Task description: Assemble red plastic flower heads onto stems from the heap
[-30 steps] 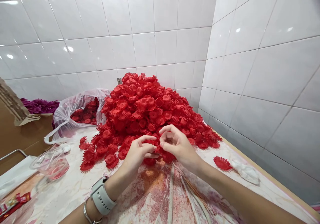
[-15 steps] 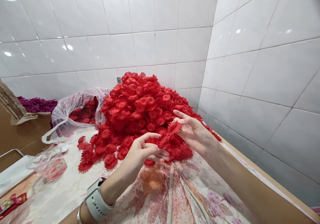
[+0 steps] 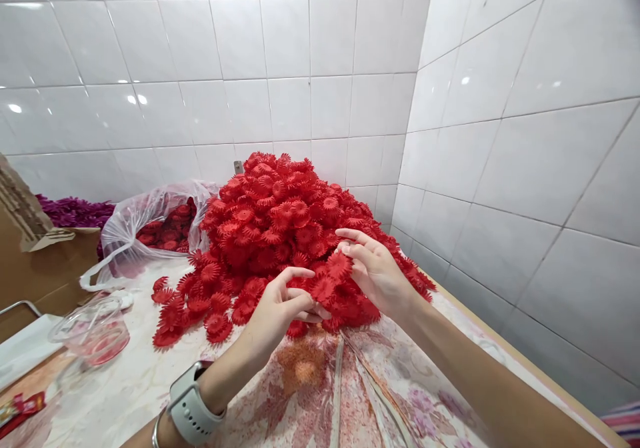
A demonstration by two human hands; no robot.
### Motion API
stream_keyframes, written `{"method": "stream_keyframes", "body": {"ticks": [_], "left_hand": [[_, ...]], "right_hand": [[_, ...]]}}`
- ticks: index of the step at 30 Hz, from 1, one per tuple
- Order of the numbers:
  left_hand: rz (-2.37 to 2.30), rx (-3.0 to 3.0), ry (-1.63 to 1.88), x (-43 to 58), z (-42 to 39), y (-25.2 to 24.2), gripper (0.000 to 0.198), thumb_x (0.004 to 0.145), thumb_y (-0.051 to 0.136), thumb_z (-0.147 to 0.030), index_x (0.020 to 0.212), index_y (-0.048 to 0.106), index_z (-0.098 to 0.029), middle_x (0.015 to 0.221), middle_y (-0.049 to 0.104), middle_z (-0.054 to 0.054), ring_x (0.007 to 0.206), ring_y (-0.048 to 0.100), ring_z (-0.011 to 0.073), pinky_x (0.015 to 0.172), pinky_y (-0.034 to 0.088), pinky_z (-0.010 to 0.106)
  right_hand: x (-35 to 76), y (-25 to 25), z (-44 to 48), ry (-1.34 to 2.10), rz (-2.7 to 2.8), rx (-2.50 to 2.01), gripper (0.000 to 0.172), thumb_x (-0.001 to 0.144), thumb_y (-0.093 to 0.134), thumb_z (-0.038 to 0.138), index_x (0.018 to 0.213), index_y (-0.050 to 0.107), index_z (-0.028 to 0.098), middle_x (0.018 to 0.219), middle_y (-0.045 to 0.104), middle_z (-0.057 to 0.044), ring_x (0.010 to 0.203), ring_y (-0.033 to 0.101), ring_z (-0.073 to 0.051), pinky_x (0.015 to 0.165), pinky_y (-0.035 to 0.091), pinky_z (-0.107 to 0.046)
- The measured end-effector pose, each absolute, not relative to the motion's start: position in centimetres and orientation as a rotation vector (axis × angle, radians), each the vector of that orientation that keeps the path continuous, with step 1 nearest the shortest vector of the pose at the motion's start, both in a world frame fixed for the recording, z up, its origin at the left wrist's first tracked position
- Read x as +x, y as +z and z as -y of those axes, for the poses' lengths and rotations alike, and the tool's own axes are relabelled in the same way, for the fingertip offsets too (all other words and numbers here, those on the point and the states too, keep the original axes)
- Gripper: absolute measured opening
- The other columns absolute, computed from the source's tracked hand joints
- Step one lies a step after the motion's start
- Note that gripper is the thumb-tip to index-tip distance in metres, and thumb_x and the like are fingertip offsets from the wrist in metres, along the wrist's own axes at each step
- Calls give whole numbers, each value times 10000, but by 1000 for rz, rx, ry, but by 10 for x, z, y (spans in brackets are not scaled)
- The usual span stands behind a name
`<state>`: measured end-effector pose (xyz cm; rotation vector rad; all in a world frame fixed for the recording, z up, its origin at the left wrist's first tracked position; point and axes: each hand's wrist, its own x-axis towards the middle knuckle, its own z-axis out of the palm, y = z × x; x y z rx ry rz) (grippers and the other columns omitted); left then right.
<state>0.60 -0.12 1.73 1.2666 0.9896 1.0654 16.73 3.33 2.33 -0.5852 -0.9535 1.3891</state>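
A tall heap of red artificial flower heads [image 3: 270, 215], each with fringed petals, rises against the tiled wall. In front of it my right hand [image 3: 377, 275] pinches a red flower head [image 3: 340, 266] between thumb and fingers, the index finger stretched out above. My left hand [image 3: 290, 301], with a pale watch [image 3: 193, 405] at its wrist, curls its fingers at another red flower head [image 3: 323, 289] just below the first. The two flower heads touch or overlap. My left fingertips are partly hidden behind the thumb and petals.
Left of the heap lies a clear plastic bag [image 3: 125, 225] with darker red flower heads inside. Purple flowers [image 3: 75, 212] and a cardboard box [image 3: 50, 268] stand farther left. A clear plastic tub [image 3: 93, 331] and a red wrapper [image 3: 23, 411] sit on the floral tablecloth [image 3: 250, 408].
Both hands have shifted slightly left in view with the flower heads. My right fingers have closed in more on their flower head. The camera view has tilted a little.
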Motion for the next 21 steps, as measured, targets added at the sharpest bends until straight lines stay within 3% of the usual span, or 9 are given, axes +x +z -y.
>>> {"method": "stream_keyframes", "body": {"ticks": [4, 6, 10, 14, 19, 21], "left_hand": [[-1006, 1287, 1069, 8, 1, 16, 408, 570, 607, -203, 964, 506, -173, 502, 676, -31, 536, 677, 156, 602, 494, 246], [-1006, 1297, 1054, 8, 1, 13, 426, 563, 586, -186, 981, 503, -171, 482, 652, -51, 507, 650, 140, 569, 473, 232], [-961, 1354, 988, 8, 2, 11, 463, 580, 536, -186, 1040, 488, -172, 449, 589, -91, 406, 534, 110, 454, 396, 219], [-869, 1397, 1003, 13, 12, 13, 449, 611, 538, -157, 1055, 478, -195, 500, 531, -111, 452, 509, 88, 492, 364, 212], [-1029, 1386, 1075, -8, 26, 4, 486, 654, 531, -200, 1129, 428, -208, 567, 557, -82, 560, 564, 136, 602, 413, 258], [-1141, 1425, 1047, -22, 28, -2, 463, 677, 535, -234, 1130, 437, -212, 575, 525, -90, 563, 561, 144, 594, 405, 259]], "right_hand": [[158, 24, -24, 1410, 1002, -537, 190, 661, 696, 189, 840, 632, 205, 684, 543, 61, 643, 550, -104, 628, 465, -248], [154, 26, -19, 1431, 976, -516, 165, 656, 672, 173, 812, 624, 200, 676, 513, 59, 631, 527, -95, 577, 439, -220], [150, 30, -7, 1489, 919, -536, 116, 655, 626, 199, 768, 612, 180, 608, 429, 65, 460, 328, -59, 389, 243, -185], [162, 37, -9, 1481, 815, -599, 104, 710, 569, 281, 677, 567, 182, 504, 314, 83, 390, 196, -63, 349, 130, -207], [221, 53, -28, 1224, 680, -533, 127, 642, 521, 220, 572, 415, 223, 487, 185, 98, 386, 162, -77, 335, 158, -205], [244, 56, -29, 1182, 651, -517, 82, 618, 510, 197, 601, 433, 222, 510, 231, 84, 396, 214, -81, 338, 211, -202]]}}
